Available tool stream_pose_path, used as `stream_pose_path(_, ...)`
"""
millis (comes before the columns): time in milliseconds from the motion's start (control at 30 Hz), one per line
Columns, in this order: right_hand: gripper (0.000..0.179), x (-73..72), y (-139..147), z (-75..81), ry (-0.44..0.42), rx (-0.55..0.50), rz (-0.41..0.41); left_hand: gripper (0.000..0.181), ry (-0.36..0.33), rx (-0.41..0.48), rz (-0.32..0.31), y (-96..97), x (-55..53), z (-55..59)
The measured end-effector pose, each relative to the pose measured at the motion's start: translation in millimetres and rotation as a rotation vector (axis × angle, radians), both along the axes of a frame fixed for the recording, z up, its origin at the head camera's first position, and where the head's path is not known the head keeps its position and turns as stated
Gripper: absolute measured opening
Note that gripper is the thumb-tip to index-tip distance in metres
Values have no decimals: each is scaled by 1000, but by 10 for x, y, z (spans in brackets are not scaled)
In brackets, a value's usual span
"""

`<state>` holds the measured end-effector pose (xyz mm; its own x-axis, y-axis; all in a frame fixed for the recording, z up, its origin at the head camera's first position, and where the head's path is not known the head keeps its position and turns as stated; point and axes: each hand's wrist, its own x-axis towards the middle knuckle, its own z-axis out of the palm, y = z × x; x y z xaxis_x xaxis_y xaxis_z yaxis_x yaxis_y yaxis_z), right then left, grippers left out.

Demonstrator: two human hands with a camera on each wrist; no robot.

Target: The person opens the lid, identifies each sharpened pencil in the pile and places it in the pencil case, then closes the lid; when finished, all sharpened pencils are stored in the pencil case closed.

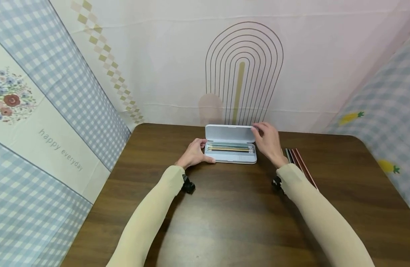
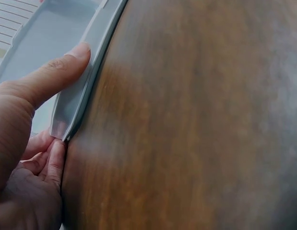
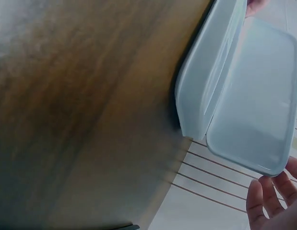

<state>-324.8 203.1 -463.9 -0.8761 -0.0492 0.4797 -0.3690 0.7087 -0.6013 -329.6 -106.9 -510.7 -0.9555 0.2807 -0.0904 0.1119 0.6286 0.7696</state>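
Observation:
A pale blue-grey pencil case (image 1: 225,157) lies on the table with its lid (image 1: 229,133) raised at the back. Several pencils (image 1: 229,148) lie side by side in its rear part, their tips to the left. My left hand (image 1: 193,152) grips the case's left end; in the left wrist view the thumb (image 2: 66,69) lies over the front rim and the fingers bend round the end. At the lid's upper right corner, my right hand (image 1: 269,141) holds the edge, its fingertips (image 3: 282,182) on the lid's rim in the right wrist view.
Several dark red and dark green pencils (image 1: 303,165) lie on the wooden table (image 1: 218,215) to the right, partly covered by the right sleeve. A patterned cloth (image 1: 168,74) hangs right behind the table's back edge. Black wrist cameras (image 1: 188,185) sit on both wrists.

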Motion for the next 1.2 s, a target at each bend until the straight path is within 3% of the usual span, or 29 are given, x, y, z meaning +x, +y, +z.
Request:
stream_pose_path(300, 26, 177, 13, -3, -18, -2, -7, 107, 4, 18, 15, 27, 12, 23)
stream_pose_path(467, 28, 296, 51, -35, -101, 25, 17, 116, 3, 65, -1, 20, 12, 37)
stream_pose_path(733, 34, 458, 43, -15, -283, 103, 75, 97, -35, 77, -39, -58, 0, 39)
stream_pose_path(933, 40, 509, 10, -65, -334, 172, 76, 84, -40, 85, -44, -66, -21, 40)
stream_pose_path(1200, 43, 558, -16, -131, -366, 230, 67, 89, -35, 55, -41, -39, -20, 28)
